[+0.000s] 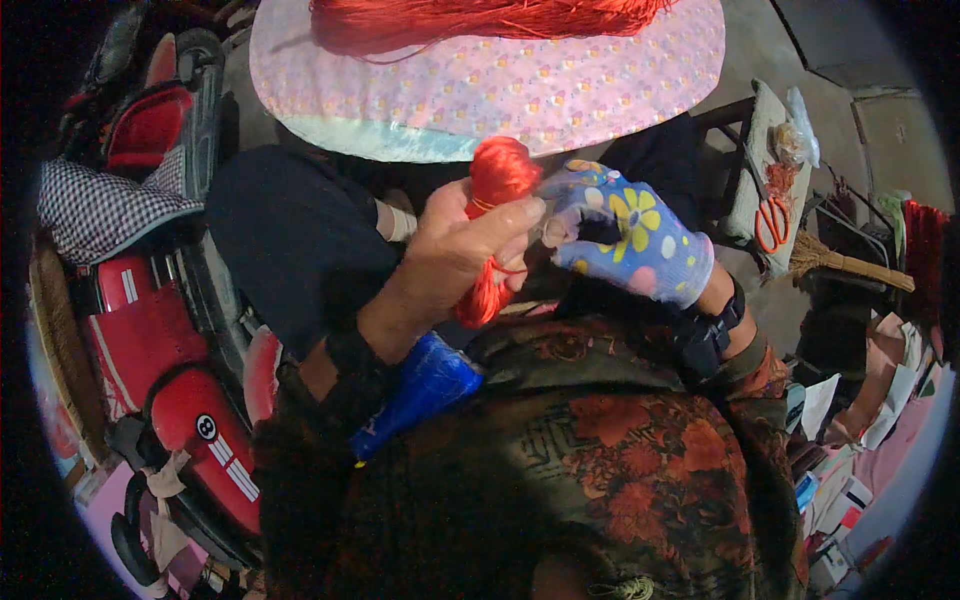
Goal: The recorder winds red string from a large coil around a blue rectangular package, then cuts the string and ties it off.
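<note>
My bare left hand [465, 235] is wrapped round a bundle of glossy red thread [503, 172]. Its rounded top bulges above my fingers, with a thin tie round its neck, and the lower end [486, 295] hangs out below my palm. Close beside it on the right is my right hand [625, 230], in a blue glove patterned with flowers and dots. The right fingers curl toward the thumb in a pinch next to the bundle; what lies between them is too small to make out. A blue cone-shaped thing [425, 390] rests in my lap under my left wrist.
A round table with a pink patterned cover [430, 100] stands ahead, bearing a long hank of red thread [480, 22]. At right, orange-handled scissors [771, 222] lie on a padded stool [745, 180] near a straw broom [840, 262]. A red ride-on vehicle [205, 430] stands at left.
</note>
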`<state>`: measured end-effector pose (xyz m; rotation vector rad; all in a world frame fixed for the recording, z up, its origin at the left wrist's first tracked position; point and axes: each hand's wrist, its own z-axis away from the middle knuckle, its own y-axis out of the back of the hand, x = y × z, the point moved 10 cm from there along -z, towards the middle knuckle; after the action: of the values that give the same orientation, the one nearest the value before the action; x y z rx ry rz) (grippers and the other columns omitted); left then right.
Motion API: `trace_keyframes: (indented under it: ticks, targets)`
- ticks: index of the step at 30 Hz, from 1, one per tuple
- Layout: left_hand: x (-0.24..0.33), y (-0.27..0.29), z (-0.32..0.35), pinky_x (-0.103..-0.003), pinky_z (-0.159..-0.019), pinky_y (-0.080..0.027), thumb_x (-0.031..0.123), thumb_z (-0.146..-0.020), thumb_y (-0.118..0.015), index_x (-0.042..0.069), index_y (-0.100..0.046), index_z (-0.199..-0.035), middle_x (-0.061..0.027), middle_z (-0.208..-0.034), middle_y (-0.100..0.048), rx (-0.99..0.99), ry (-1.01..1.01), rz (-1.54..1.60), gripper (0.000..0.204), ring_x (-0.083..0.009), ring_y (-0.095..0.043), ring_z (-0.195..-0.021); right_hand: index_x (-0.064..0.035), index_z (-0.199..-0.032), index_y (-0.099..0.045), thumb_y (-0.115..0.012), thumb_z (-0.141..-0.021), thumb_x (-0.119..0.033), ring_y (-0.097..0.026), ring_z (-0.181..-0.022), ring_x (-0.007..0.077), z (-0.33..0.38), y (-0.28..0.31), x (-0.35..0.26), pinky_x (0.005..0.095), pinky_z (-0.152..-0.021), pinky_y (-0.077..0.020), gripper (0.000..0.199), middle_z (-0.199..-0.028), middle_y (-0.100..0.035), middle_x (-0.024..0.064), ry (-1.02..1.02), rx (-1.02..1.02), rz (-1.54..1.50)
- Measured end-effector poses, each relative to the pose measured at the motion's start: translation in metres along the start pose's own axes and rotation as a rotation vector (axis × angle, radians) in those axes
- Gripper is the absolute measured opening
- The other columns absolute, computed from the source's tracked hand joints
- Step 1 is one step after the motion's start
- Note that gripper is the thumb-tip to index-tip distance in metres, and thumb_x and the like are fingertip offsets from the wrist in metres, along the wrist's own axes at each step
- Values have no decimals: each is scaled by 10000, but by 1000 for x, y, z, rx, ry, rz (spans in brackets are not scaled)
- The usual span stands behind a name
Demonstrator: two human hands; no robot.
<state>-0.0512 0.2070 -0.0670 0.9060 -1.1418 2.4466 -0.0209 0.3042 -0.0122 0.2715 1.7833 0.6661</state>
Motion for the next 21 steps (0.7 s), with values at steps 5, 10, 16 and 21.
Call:
trace_keyframes:
  ticks: [5,10,16,21]
  targets:
    - [9,10,-1,-254,-481,-451,188,-915,-620,97,-519,-842,20,-625,-476,78,-80,-14,154,-67,-469,-506,-54,-799,-600,-700,-768,-95,-617,-789,213,16,-4,42,445,-1100,-337,112,-782,-627,74,-214,23,-364]
    - [-11,5,-6,-248,-474,-441,206,-914,-620,94,-526,-849,5,-634,-491,71,44,61,160,-72,-480,-497,-50,-863,-585,-602,-817,-189,-544,-707,174,15,6,39,383,-865,-463,147,-730,-538,44,-267,361,-922]
    - [-5,-3,-6,-267,-486,-444,216,-919,-603,76,-541,-849,-2,-641,-518,38,2,-173,169,-89,-496,-513,-59,-953,-571,-578,-866,-208,-487,-680,60,25,-11,66,223,-605,-402,173,-769,-521,-24,-604,385,-1082]
    - [-1,-36,3,-351,-637,-482,187,-862,-680,9,-593,-956,-74,-733,-608,-293,-242,-963,219,-177,-587,-658,-43,-870,-665,-648,-833,-207,-634,-771,142,11,3,75,285,-674,-494,169,-855,-679,60,-537,13,-394]
